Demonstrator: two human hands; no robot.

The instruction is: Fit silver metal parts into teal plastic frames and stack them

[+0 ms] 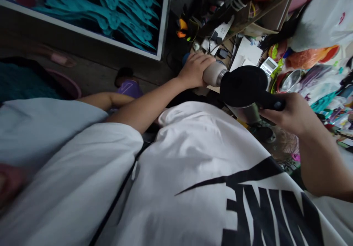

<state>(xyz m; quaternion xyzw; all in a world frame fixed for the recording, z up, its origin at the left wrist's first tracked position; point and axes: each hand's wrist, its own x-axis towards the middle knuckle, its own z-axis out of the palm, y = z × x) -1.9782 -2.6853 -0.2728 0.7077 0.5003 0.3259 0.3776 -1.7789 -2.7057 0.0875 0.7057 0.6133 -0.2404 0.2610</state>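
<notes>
My left hand (195,70) is wrapped round a pale bottle (215,74) with a metal neck, which is tilted on its side. The bottle's neck meets the edge of a black-topped kettle (244,86) with a metallic body. My right hand (293,113) grips the kettle's black handle, fingers closed. The bottle's opening is hidden behind the black top, and I cannot make out any liquid.
A white-edged container (162,21) with teal pieces stands at the upper left. Beyond my hands lies a cluttered table with papers, a small white device (268,66), a metal bowl (291,79) and bags. A fan (285,143) is below right. Another person's arm (110,99) shows at left.
</notes>
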